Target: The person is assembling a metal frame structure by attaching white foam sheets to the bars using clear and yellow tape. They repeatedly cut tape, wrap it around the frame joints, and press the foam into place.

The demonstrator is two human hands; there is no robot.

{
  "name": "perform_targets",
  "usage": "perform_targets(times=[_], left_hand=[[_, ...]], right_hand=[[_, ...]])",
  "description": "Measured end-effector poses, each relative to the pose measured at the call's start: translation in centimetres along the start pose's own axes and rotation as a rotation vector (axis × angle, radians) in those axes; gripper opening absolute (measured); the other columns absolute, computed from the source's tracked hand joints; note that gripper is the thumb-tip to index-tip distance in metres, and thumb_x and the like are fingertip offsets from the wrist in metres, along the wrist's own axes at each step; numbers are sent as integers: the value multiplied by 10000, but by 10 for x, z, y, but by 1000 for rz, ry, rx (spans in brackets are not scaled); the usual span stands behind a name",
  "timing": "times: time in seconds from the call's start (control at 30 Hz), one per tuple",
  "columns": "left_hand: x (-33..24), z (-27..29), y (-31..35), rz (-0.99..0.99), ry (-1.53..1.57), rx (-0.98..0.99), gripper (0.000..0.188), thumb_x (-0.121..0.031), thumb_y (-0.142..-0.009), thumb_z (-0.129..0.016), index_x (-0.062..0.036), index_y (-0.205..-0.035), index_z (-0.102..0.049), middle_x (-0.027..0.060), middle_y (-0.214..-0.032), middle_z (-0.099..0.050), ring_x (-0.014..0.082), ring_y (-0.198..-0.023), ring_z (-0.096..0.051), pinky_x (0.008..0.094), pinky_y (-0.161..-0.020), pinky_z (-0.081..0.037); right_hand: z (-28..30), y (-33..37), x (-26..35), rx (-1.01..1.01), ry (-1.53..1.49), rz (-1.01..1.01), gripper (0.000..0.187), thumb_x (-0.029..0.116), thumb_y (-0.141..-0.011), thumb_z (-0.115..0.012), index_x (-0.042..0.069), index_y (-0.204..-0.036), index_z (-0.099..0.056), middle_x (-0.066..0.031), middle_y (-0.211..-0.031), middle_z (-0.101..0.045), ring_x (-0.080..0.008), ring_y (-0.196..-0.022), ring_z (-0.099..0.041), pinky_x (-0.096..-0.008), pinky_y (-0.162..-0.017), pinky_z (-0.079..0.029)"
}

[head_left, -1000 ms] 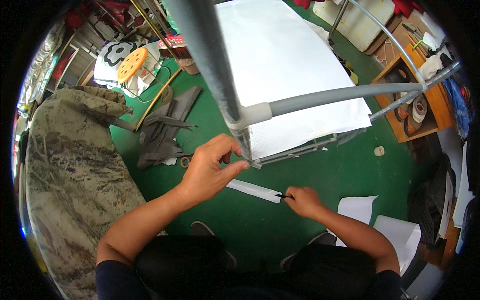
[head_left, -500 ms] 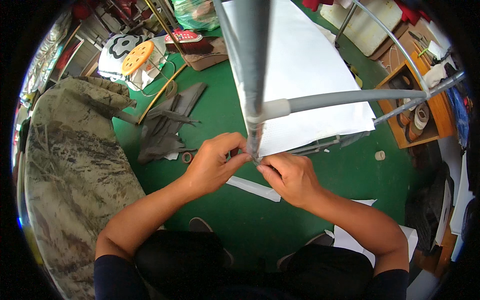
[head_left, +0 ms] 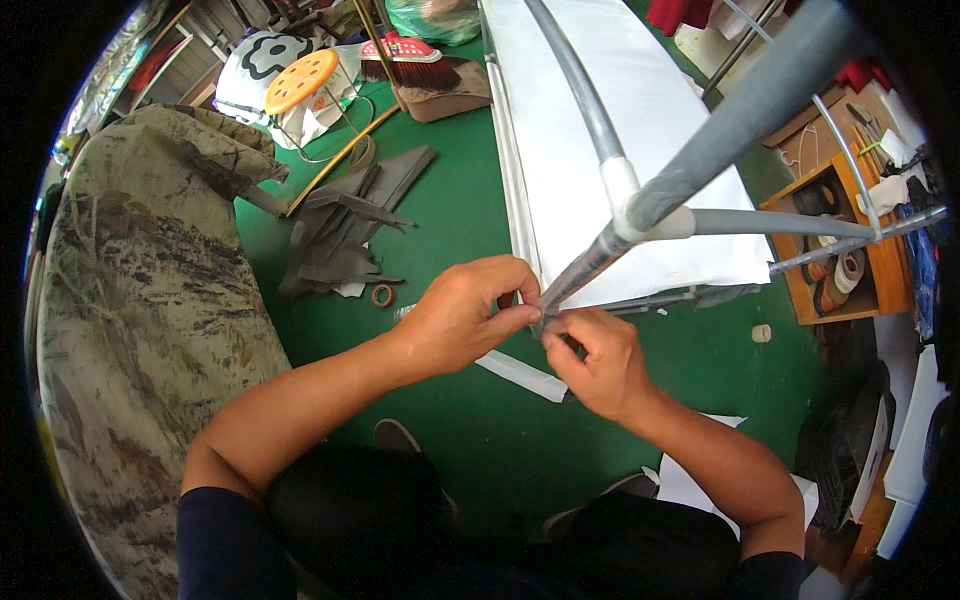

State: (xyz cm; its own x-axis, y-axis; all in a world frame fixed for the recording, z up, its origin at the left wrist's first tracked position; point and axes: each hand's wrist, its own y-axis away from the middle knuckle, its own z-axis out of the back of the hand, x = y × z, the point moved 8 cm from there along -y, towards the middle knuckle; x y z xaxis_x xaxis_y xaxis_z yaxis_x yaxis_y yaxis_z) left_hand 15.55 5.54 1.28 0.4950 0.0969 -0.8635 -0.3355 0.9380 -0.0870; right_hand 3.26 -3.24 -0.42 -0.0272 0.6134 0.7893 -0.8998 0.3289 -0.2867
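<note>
A grey tube frame stands in front of me, its thick pole (head_left: pixel 725 120) slanting from the upper right down to my hands. White joints (head_left: pixel 621 188) link it to thinner side tubes. At the pole's lower end, my left hand (head_left: pixel 462 312) is closed in a pinch, thumb against forefinger. Close beside it, my right hand (head_left: pixel 606 368) pinches at the same corner. Whatever small piece their fingertips grip there is too hidden to name. A white sheet (head_left: pixel 640 110) covers the frame's flat base behind the pole.
Torn dark grey fabric (head_left: pixel 345 225) and a small tape roll (head_left: pixel 382 295) lie on the green floor, left. A white strip (head_left: pixel 522 376) lies beneath my hands. Camouflage cloth (head_left: pixel 150 330) drapes at far left. A yellow stool (head_left: pixel 300 80), broom (head_left: pixel 410 65) and wooden shoe box (head_left: pixel 865 295) stand farther off.
The pole's upper end has swung from near upright over to the right. Both hands still pinch at its lower end, now slightly farther right in the view.
</note>
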Motion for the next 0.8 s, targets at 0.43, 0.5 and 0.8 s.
perform_targets(times=[0.43,0.5,0.8], left_hand=[[3,3,-7,-8,-67,35,149,-55,-858,-742,9,-906,-617,112,-820,-628,193,-748,-608,344,-677,-495],[8,3,-7,52,2,47,144,-53,-862,-742,12,-916,-624,93,-825,-629,170,-762,-597,334,-689,-493],[14,-6,-8,16,178,127,118,-55,-900,-684,-9,-1008,-666,103,-898,-640,204,-832,-602,339,-765,-487]], right_hand=[[8,-25,-12,-12,125,42,133,83,-822,-689,11,-932,-707,-184,-832,-687,-366,-784,-680,-445,-696,-518],[6,-28,-12,23,104,44,147,88,-838,-685,11,-961,-704,-183,-865,-689,-360,-814,-679,-442,-723,-518],[-19,-19,-52,25,-221,-198,150,92,-908,-636,16,-1026,-686,-136,-863,-677,-261,-788,-665,-408,-713,-516]])
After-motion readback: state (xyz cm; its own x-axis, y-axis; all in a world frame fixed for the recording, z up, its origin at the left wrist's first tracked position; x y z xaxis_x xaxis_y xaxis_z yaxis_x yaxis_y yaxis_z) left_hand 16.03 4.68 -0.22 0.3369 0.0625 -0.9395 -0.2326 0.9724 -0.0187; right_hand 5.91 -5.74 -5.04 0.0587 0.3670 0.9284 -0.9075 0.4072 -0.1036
